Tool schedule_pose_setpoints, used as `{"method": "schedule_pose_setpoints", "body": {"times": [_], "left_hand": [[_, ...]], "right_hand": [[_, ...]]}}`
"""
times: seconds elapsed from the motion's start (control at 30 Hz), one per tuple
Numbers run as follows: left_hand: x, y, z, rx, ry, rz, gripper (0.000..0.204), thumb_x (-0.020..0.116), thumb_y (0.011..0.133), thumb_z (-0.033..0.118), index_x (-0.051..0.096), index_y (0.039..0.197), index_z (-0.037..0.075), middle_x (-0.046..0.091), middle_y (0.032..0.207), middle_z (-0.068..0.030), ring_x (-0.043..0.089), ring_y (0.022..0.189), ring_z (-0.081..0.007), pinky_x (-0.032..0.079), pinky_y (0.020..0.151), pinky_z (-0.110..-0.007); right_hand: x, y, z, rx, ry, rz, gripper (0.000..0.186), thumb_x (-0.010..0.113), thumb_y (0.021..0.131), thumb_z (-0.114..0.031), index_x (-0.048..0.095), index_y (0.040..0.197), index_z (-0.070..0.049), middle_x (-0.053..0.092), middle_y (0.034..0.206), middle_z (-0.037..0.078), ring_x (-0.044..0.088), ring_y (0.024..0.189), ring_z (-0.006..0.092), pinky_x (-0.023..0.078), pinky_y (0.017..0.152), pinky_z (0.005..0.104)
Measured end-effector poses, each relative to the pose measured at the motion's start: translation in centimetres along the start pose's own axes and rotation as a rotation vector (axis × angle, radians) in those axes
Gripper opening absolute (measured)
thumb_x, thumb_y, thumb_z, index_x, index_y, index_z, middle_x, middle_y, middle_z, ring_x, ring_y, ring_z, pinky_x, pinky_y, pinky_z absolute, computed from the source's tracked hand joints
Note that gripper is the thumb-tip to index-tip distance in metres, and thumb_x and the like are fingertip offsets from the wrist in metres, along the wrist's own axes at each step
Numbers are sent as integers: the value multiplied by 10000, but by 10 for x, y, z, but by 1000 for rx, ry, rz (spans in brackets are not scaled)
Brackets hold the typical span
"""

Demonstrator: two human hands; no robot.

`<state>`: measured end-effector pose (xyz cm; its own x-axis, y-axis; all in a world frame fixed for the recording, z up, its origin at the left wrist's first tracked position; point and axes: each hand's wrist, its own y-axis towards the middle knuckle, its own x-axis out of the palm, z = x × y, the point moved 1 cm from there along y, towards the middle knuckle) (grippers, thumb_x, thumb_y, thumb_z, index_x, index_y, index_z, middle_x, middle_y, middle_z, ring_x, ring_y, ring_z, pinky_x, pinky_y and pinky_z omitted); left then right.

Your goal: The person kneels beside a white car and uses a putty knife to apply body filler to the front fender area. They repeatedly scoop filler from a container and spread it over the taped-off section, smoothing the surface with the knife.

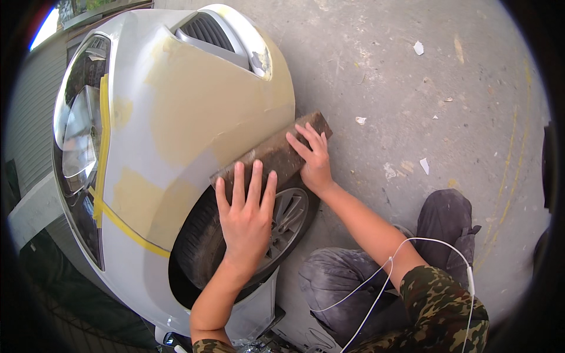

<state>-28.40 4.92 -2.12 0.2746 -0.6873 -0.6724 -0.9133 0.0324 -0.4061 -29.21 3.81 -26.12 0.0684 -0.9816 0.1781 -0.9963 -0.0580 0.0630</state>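
A long, worn brown sanding block (275,149) lies slantwise along the bumper's lower edge, just above the front wheel arch. My left hand (246,215) grips its near left end, fingers spread over the top face and the thumb out of sight. Toward the far right end, my right hand (316,160) holds the block with its fingers laid across it. The block's underside is hidden. Beneath it, the silver car bumper (200,112) carries broad patches of beige filler.
The wheel (288,215) sits below my hands. Yellow tape (102,147) edges the headlight (82,135). A grille vent (206,30) opens at the far end. My bent knees (338,273) are at the lower right, with a white cable (432,239) hanging across. Scraps (418,47) litter the concrete floor.
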Motion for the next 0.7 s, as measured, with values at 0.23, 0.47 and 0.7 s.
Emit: {"method": "schedule_pose_setpoints", "body": {"times": [0.23, 0.47, 0.7], "left_hand": [[-13, 32, -18, 22, 49, 57, 448, 626, 882, 96, 668, 1321, 168, 561, 1475, -88, 437, 1436, -352, 271, 1177, -609], [-6, 42, -26, 20, 73, 25, 471, 635, 863, 64, 672, 1321, 169, 566, 1472, -83, 445, 1432, -344, 277, 1177, -600], [16, 25, -27, 16, 75, 49, 459, 634, 871, 66, 680, 1316, 171, 559, 1483, -79, 439, 1441, -330, 268, 1177, -598]], "right_hand": [[1, 40, -6, -6, -34, -1, 656, 536, 802, 111, 667, 1356, -215, 552, 1443, 109, 467, 1384, 416, 279, 1138, 662], [13, 47, -1, 17, 44, -4, 771, 520, 750, 156, 649, 1374, -278, 547, 1431, 100, 459, 1377, 419, 268, 1117, 712], [28, 32, 8, -8, 51, 21, 754, 520, 752, 162, 665, 1355, -268, 550, 1420, 108, 464, 1371, 428, 289, 1116, 705]]}}
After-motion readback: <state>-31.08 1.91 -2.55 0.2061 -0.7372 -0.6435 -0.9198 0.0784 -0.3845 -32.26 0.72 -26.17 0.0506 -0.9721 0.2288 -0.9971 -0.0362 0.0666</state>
